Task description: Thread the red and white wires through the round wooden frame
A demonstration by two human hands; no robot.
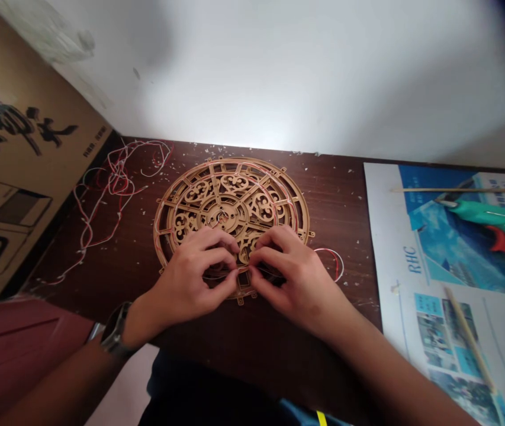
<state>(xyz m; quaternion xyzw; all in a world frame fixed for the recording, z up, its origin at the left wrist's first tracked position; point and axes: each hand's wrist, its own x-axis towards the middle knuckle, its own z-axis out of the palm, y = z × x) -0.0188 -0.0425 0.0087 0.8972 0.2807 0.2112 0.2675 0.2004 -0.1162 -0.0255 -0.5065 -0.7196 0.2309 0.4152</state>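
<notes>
White wall (256, 77) closes off the far edge of the table (341, 207), and a cardboard box (34, 171) hems in its left side. Between box and openwork disc (230, 220) lies a tangle of red and white wire (119, 177); on the right, a strip of dark wood flecked with scraps separates the disc from a printed sheet (388, 236) carrying a green glue gun (487, 214). The disc lies flat mid-table, well short of the wall. Both forearms come in from the near side, wrists angled inward. The left hand (194, 269) and right hand (296, 269) arch over the disc's near rim, just apart, fingers curled toward thumbs. Fingertips look nearly together on each; whether they are clamped on anything, I can't tell.
</notes>
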